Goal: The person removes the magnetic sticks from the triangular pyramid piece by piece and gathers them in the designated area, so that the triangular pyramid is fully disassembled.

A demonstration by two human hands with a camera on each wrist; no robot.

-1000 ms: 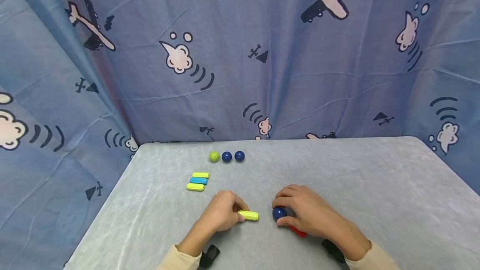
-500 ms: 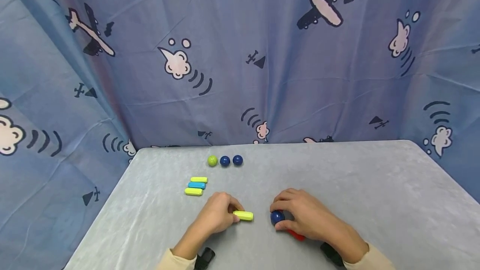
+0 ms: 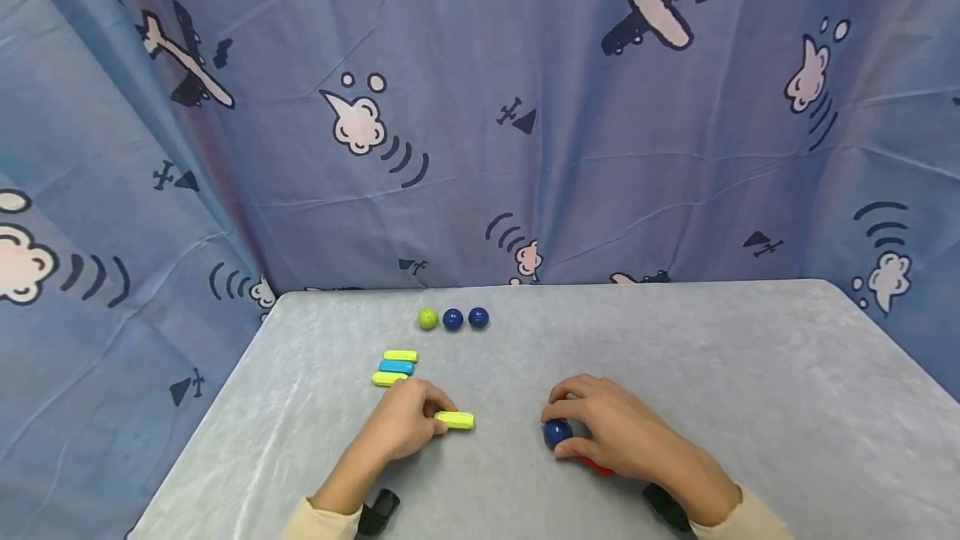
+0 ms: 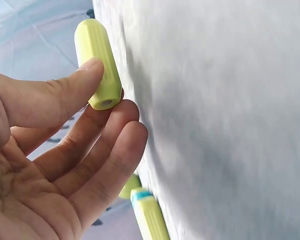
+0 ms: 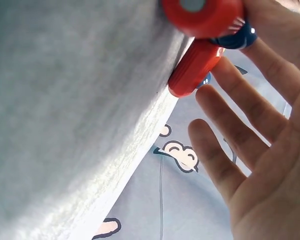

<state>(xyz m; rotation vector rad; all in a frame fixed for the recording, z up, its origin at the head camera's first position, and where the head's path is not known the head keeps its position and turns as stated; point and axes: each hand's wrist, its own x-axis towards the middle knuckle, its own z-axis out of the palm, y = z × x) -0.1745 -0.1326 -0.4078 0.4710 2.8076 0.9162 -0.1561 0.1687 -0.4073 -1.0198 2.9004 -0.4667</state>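
My left hand (image 3: 397,423) pinches a yellow-green ridged stick (image 3: 454,420) between thumb and fingertips; in the left wrist view the stick (image 4: 96,50) points away from the palm. To the right, my right hand (image 3: 618,430) holds a dark blue ball (image 3: 557,432) between thumb and fingers. A red stick (image 3: 596,465) shows partly below that palm. Two red pieces appear in the right wrist view, one nearly end-on (image 5: 205,19) and one lying by the fingertips (image 5: 195,69), with part of the blue ball (image 5: 237,38) beside them; whether the hand touches the red ones I cannot tell.
Left of centre lie two yellow-green sticks (image 3: 401,356) (image 3: 387,378) with a blue stick (image 3: 396,367) between them. Behind stand a green ball (image 3: 427,318) and two dark blue balls (image 3: 452,320) (image 3: 478,317) in a row. A patterned curtain (image 3: 450,107) hangs beyond the grey table (image 3: 712,340).
My left hand has moved left with the yellow-green stick, now close to the stick group. My right hand has stayed nearly in place around the blue ball.
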